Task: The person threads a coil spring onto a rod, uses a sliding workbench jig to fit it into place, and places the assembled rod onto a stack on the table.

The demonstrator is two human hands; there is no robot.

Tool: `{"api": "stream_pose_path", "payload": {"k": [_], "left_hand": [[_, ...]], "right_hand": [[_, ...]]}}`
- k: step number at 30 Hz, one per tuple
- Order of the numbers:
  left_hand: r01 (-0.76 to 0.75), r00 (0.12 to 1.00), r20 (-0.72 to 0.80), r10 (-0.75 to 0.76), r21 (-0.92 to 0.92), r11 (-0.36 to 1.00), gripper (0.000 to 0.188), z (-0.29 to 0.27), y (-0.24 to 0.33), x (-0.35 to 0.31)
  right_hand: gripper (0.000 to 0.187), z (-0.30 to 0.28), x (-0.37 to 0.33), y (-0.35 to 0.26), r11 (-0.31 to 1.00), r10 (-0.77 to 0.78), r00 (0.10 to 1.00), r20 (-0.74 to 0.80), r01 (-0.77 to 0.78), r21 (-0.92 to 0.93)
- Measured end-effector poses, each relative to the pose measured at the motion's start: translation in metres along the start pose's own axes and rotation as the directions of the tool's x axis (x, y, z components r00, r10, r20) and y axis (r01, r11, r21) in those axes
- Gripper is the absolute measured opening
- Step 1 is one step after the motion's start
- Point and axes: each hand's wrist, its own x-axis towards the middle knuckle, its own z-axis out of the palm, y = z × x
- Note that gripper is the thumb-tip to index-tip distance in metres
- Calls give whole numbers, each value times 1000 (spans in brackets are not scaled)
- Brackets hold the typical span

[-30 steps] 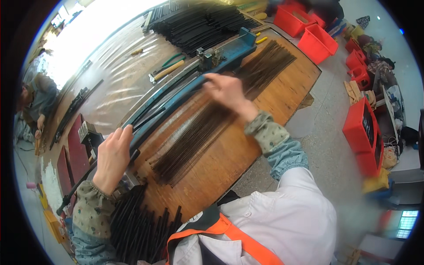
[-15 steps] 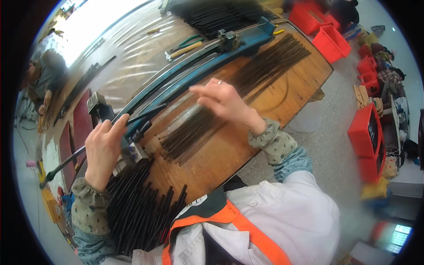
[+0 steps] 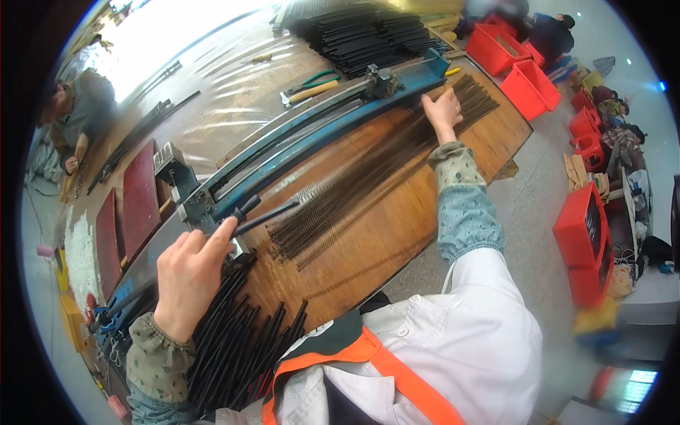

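My left hand point(image 3: 190, 278) is closed around a slim black tube point(image 3: 265, 217), which points to the right over the wooden board. Close to the tube's tip is a stretch of thin wire coil point(image 3: 312, 191); whether it sits inside the tube I cannot tell. My right hand point(image 3: 443, 115) reaches to the far end of a bundle of long, thin coil springs point(image 3: 368, 173). Its fingers are curled, and what they hold is hidden. Beneath my left hand lies a pile of black tubes point(image 3: 244, 340).
Along the board point(image 3: 375, 262) runs a blue metal rail fixture point(image 3: 304, 138) with clamps. Pliers and a hammer point(image 3: 312, 91) lie behind it, near stacked black rods point(image 3: 368, 39). Red bins point(image 3: 530, 91) stand at the right. Another person point(image 3: 81, 106) sits far left.
My right hand has moved away, rightward and up, to the springs' far end. My left hand has come right and lower with the tube. One loose spring now shows along the board's near side.
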Motion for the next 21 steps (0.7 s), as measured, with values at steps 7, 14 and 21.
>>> {"api": "stream_pose_path", "payload": {"k": [7, 14, 21], "left_hand": [[25, 997, 69, -21, -55, 998, 42, 6, 5, 2], [49, 997, 59, -47, -36, 998, 41, 8, 2, -1], [72, 997, -29, -68, 132, 989, 37, -11, -12, -5]], "right_hand": [[51, 30, 32, 34, 995, 95, 995, -29, -94, 42], [46, -23, -40, -11, 855, -516, 786, -341, 445, -268], [28, -44, -216, -97, 318, -887, 458, 57, 519, 793]]}}
